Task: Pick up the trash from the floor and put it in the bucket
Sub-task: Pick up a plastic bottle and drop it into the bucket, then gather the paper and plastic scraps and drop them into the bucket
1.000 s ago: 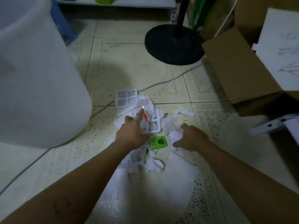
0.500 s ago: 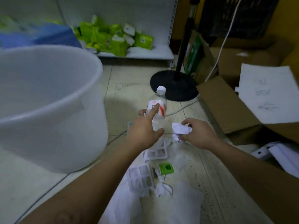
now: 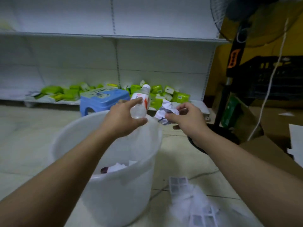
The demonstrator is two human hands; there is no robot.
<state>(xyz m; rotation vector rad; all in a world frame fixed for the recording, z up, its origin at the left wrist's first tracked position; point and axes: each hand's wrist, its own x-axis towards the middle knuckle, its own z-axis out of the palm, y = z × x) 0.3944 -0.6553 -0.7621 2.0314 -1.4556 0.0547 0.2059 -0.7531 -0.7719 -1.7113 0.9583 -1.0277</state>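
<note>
Up from the floor, left hand (image 3: 121,122) gripped a plastic bottle (image 3: 139,104), right hand (image 3: 188,121) pinched crumpled paper (image 3: 165,110), poised at the bucket (image 3: 118,199).

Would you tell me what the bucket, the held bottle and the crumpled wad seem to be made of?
Large white bucket: translucent, matte plastic; light shows through its wall. Small clear bottle with white cap: glossy plastic, see-through body. Crumpled white wad: probably paper, going by its sharp creases.
</note>
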